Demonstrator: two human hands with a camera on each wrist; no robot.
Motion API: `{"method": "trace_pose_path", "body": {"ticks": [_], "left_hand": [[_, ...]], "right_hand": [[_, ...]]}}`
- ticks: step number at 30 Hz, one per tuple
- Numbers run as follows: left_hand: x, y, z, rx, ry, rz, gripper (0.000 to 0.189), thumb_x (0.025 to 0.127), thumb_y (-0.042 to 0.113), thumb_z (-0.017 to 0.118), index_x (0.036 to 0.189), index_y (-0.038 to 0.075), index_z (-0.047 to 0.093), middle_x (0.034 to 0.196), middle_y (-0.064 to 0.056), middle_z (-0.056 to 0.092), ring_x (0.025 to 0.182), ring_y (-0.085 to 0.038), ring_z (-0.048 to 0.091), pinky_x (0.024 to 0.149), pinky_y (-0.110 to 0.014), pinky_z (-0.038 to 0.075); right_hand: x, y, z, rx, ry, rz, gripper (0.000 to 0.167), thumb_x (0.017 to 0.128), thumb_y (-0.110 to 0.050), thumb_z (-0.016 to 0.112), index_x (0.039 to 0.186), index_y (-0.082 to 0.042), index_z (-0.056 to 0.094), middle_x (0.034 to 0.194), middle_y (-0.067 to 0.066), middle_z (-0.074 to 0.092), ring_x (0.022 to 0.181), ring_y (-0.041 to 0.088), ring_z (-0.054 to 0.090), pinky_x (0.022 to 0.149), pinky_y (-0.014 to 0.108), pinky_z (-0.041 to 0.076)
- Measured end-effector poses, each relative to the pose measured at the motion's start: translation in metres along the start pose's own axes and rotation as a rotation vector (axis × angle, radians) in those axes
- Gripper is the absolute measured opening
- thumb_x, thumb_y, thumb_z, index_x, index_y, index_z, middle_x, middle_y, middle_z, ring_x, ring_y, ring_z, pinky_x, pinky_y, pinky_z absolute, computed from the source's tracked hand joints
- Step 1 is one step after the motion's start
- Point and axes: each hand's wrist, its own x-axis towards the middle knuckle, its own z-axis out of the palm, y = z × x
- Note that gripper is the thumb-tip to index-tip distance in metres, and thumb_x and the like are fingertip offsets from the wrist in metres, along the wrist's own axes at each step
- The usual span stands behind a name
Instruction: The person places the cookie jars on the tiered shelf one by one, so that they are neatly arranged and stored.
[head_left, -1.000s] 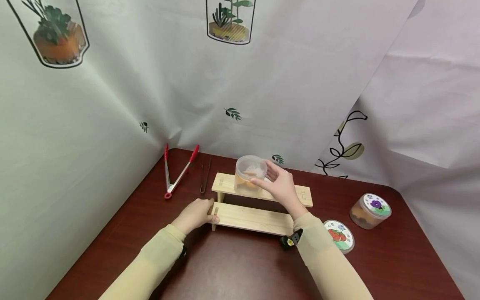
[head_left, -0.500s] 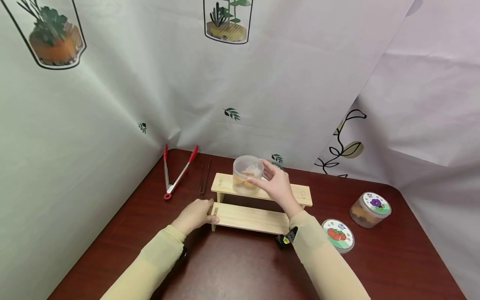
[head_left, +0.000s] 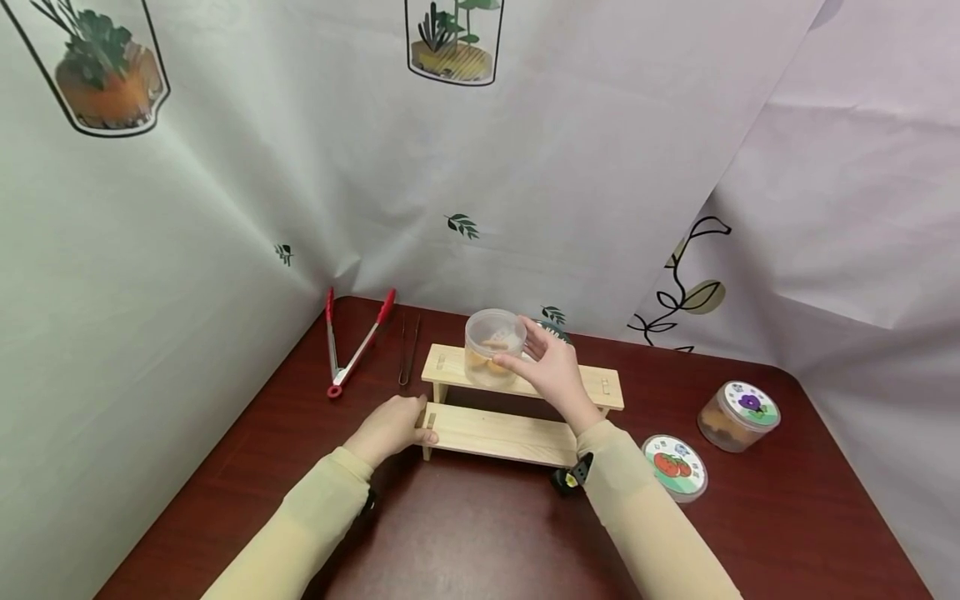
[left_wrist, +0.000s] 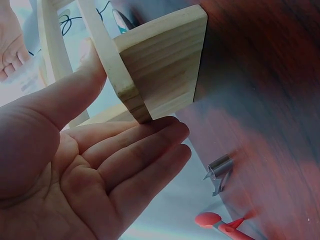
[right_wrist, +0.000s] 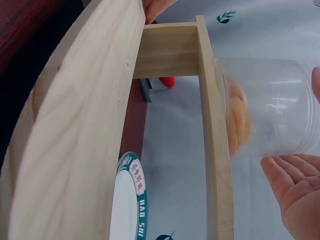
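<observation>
A two-tier wooden shelf [head_left: 495, 435] stands on the dark red table. At the lower tier's left end, my left hand [head_left: 388, 429] holds the board, thumb on top; in the left wrist view its fingers [left_wrist: 145, 150] lie fairly straight against the wood. My right hand [head_left: 553, 367] grips a clear plastic jar [head_left: 483, 367] from the right, thumb in front and the other fingers behind. The lidless jar stands upright on the left half of the upper tier [right_wrist: 212, 125]. Orange-brown pieces like cookies [right_wrist: 239, 117] lie at its bottom.
Red-handled tongs [head_left: 347, 367] and thin tweezers [head_left: 408, 354] lie left of the shelf. A green-rimmed plate [right_wrist: 140, 200] is behind it. To the right are a tomato-print lid [head_left: 675, 467] and a jar with a purple-flower lid [head_left: 738, 417]. Patterned cloth [head_left: 585, 208] hangs behind.
My right hand and the jar have shifted slightly left along the upper tier, showing more of the plate's rim behind. The left hand has stayed on the shelf.
</observation>
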Motion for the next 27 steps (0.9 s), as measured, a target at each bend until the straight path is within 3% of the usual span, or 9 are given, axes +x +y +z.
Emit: {"method": "trace_pose_path", "body": {"ticks": [9,16,27], "left_hand": [[-0.002,0.0,-0.001,0.005,-0.004,-0.003,0.049,0.074,0.03,0.08,0.105,-0.004,0.063,0.076,-0.01,0.063,0.072,-0.024,0.062,0.068,-0.039,0.049],[-0.003,0.0,-0.001,0.0,-0.02,-0.018,0.053,0.075,0.03,0.079,0.11,-0.006,0.062,0.083,-0.013,0.066,0.078,-0.027,0.064,0.072,-0.04,0.05],[-0.003,0.0,0.0,-0.025,-0.005,-0.022,0.053,0.074,0.031,0.079,0.109,-0.005,0.063,0.09,-0.015,0.068,0.084,-0.029,0.065,0.075,-0.042,0.05]], "right_hand": [[0.0,-0.002,-0.004,0.001,-0.015,-0.02,0.081,0.074,-0.033,0.081,0.142,-0.008,0.044,0.139,0.013,0.049,0.126,0.021,0.05,0.098,0.027,0.042],[-0.005,-0.002,-0.011,0.034,-0.025,-0.032,0.082,0.075,-0.033,0.08,0.143,-0.008,0.041,0.144,0.01,0.045,0.13,0.016,0.046,0.099,0.022,0.04],[-0.018,0.009,-0.034,0.046,0.025,-0.047,0.08,0.076,-0.027,0.081,0.143,-0.007,0.042,0.142,0.011,0.047,0.129,0.018,0.047,0.097,0.021,0.041]]}}
